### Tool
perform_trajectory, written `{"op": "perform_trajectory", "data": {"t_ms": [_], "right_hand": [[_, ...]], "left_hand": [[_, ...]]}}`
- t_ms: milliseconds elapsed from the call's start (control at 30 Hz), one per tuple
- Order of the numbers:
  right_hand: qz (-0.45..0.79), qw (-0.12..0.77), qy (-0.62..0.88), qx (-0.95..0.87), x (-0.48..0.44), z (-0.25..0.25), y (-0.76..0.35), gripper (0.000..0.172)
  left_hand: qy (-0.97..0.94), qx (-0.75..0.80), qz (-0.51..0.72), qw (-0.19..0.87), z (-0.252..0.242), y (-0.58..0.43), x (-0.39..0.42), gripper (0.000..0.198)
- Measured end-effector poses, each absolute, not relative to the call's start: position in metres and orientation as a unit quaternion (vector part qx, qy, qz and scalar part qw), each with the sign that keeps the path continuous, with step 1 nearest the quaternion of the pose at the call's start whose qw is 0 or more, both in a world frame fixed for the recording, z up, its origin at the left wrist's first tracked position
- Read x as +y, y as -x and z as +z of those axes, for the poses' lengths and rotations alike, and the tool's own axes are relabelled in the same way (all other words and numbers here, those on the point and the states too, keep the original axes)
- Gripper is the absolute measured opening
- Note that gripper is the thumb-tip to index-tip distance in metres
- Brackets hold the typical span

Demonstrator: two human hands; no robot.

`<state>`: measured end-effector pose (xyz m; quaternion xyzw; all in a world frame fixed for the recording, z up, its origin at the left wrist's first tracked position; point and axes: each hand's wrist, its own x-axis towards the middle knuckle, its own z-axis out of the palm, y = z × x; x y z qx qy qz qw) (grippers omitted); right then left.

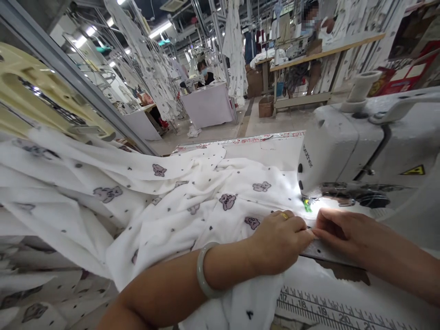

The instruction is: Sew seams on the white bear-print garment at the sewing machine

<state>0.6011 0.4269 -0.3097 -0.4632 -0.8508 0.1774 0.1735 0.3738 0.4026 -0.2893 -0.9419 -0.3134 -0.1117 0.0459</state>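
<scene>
White fabric (213,220) printed with grey bears and dots lies bunched over the sewing table and drapes off to the left. My left hand (280,240), with a ring and a bracelet, has its fingers closed on the fabric just in front of the needle area. Close beside it, my right hand (343,236) pinches at the same fabric edge; its fingertips nearly meet those of my left. The lit presser foot (307,205) of the white sewing machine (347,146), with a green part, is just beyond both hands. The exact edge in my fingers is partly hidden.
A printed ruler strip (323,309) runs along the table's front. A cream plastic frame (51,91) and a grey metal post (79,68) stand at left. Farther back, people work at other sewing tables (209,105), among hanging garments (237,55) and a cardboard box (266,106).
</scene>
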Motion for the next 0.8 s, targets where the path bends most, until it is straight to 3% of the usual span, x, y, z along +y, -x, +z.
{"op": "perform_trajectory", "data": {"t_ms": [133, 300, 500, 800], "right_hand": [[0.21, 0.188, 0.448, -0.848, 0.426, -0.308, -0.609, 0.047], [0.117, 0.253, 0.37, -0.886, 0.425, -0.305, -0.619, 0.042], [0.019, 0.258, 0.252, -0.933, 0.425, -0.293, -0.613, 0.039], [-0.114, 0.278, 0.297, -0.906, 0.431, -0.293, -0.608, 0.038]], "left_hand": [[0.944, -0.308, -0.105, 0.057, -0.287, -0.374, 0.403, 0.015], [0.945, -0.299, -0.131, 0.037, -0.283, -0.371, 0.405, 0.019], [0.943, -0.283, -0.174, 0.022, -0.287, -0.367, 0.407, 0.023], [0.948, -0.287, -0.127, 0.045, -0.283, -0.367, 0.433, 0.023]]}}
